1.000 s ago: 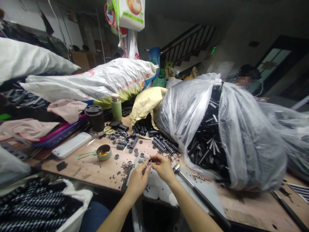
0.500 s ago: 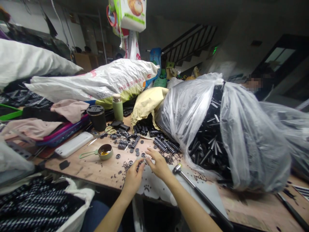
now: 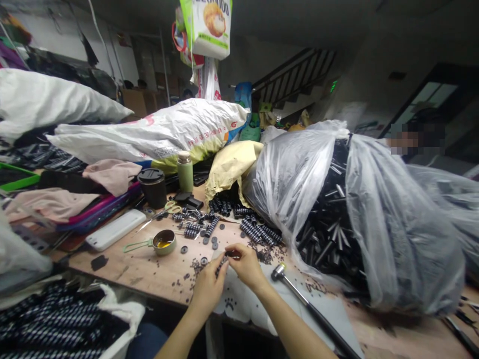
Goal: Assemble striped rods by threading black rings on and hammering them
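Observation:
My left hand [image 3: 208,285] is closed around a short black-and-white checked cylinder [image 3: 221,263], mostly covered by the fingers. At its upper end my right hand [image 3: 245,265] pinches a small dark piece [image 3: 233,254], too small to name. Both hands meet over the front of the wooden table. Just beyond them lie several dark round discs [image 3: 214,243], checked cylinders [image 3: 258,229] and scattered tiny dark bits [image 3: 196,267]. A hammer [image 3: 310,306] with a black handle rests on a grey sheet, right of my right forearm.
Left of my hands stands a small green-handled cup [image 3: 163,244] holding yellowish liquid. Behind it are scissors [image 3: 171,207], a black lidded cup [image 3: 151,188] and a green bottle [image 3: 184,172]. A large clear plastic bag [image 3: 396,239] of black parts fills the right. Another person is beyond it.
My right hand's fingers, spread apart before, have closed in a pinch on a small dark piece at the cylinder's end. My left hand keeps its grip. The view has shifted slightly.

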{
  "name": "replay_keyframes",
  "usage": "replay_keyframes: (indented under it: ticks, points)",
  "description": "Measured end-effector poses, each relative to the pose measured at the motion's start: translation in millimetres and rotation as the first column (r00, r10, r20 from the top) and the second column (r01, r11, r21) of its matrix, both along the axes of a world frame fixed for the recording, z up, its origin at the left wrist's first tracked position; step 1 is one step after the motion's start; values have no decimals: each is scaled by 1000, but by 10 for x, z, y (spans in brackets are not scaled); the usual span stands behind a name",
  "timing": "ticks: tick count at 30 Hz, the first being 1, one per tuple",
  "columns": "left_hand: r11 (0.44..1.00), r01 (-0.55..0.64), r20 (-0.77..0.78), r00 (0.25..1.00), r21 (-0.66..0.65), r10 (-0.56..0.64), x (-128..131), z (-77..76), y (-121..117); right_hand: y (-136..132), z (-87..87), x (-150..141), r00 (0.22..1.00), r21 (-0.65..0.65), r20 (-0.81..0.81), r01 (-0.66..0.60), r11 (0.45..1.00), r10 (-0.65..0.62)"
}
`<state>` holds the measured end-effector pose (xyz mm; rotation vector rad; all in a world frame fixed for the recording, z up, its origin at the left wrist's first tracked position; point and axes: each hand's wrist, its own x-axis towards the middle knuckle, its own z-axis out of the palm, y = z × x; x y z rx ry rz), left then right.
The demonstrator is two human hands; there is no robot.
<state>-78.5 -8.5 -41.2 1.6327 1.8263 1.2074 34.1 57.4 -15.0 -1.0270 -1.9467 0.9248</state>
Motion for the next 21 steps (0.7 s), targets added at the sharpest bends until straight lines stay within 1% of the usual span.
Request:
replay_keyframes:
  ticks: [3,5,7,9,11,12,13,14,16,17,18,19,21]
  points:
    - [1000,26,-45,999,5,-26,32,10,-3,-45,25,44,1000,9,-20,19,1000,-19]
    - [999,40,-43,998,6,-40,41,18,-6,-83,41,88,1000,36,-9,5,999,-5]
    - [999,33,-8,999,2,-33,45,19,0,-135,70,147,998,91,30,-60,994,57]
    - [1000,8,53,999,2,-8,51,16,18,-183,109,207,986,137,67,-162,977,154]
    - [1000,-13,125,992,17,11,64,11,41,-192,138,248,964,141,99,-260,955,248]
    - [999,-25,163,986,29,20,74,7,50,-171,141,256,956,133,134,-278,951,261]
    - [998,-44,203,978,36,36,88,0,57,-128,135,254,955,126,183,-260,957,235]
    - [997,-67,245,968,34,57,104,-9,60,-65,117,244,956,126,238,-207,970,173]
    - [995,-96,306,948,26,84,144,-30,56,115,53,204,946,145,323,-30,989,-19]
    - [995,-94,315,946,32,80,165,-38,51,220,10,181,934,151,340,63,986,-112]
    - [995,-86,309,949,48,67,184,-43,45,324,-35,157,921,148,346,133,980,-177]
    - [994,-78,291,955,73,54,199,-41,41,420,-79,134,912,136,348,178,975,-215]
    - [991,-77,254,966,113,46,212,-17,42,568,-152,94,904,97,349,228,969,-248]
